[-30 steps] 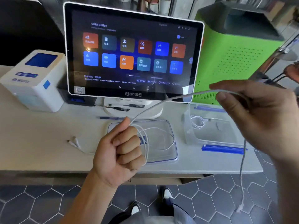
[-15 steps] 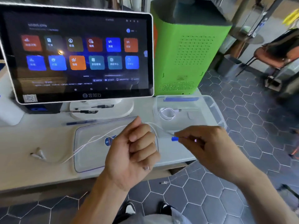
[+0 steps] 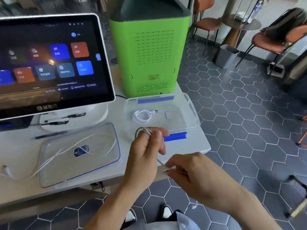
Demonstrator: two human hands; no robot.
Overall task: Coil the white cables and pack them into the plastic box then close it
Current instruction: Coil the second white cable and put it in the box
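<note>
— Left hand (image 3: pixel 144 151) grip: curled round thin white cable coil (image 3: pixel 144 130). Right hand (image 3: pixel 191 173): pinching its loose tail.

— And elsewhere?

— Second coiled white cable (image 3: pixel 142 115) inside clear plastic box (image 3: pixel 193 112); another loose across transparent lid (image 3: pixel 49 171) on white tabletop (image 3: pixel 197 143).

The monitor (image 3: pixel 49 63) is cut off at the left edge. The cable (image 3: pixel 142 130) end is hidden inside the right hand (image 3: pixel 191 171). Screen text is blurred.
</note>
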